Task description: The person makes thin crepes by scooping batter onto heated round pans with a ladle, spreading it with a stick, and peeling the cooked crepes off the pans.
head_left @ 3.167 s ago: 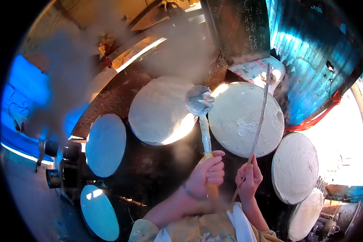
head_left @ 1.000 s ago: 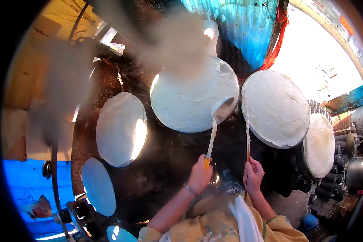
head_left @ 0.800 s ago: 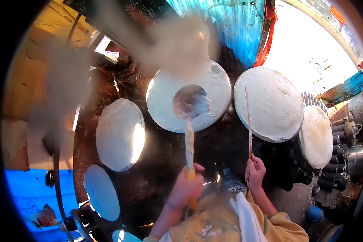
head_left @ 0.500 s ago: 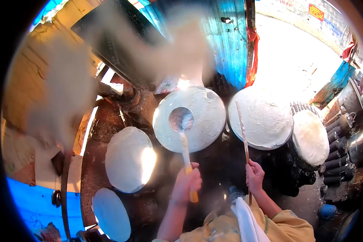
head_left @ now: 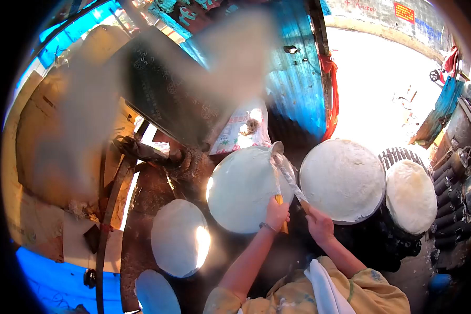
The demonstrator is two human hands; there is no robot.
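Two hands work close together but apart. The left hand (head_left: 277, 213) is closed around the yellow handle of a ladle (head_left: 277, 178); its fingers hide part of the grip. The right hand (head_left: 320, 226) is clamped on the lower end of a stick (head_left: 293, 181), which slants up to the left, its upper part coated white. Ladle bowl and stick tip overlap over the upper right of the middle disc (head_left: 240, 193) — whether they touch each other, or the disc's pale surface, I cannot tell. The bowl shows nearly edge-on, so its contents are hidden.

Just right of the middle disc lies a large white disc (head_left: 343, 180), and beyond it a smaller cream disc (head_left: 411, 196). To the lower left is an oval-looking disc (head_left: 179, 238); below that, a bluish disc (head_left: 156, 294) is cut off by the bottom edge. Grey blurs smear the upper left and upper middle — they veil much of the dark board (head_left: 165, 94), whose writing is hard to read. Glare whitens out the ground at right.
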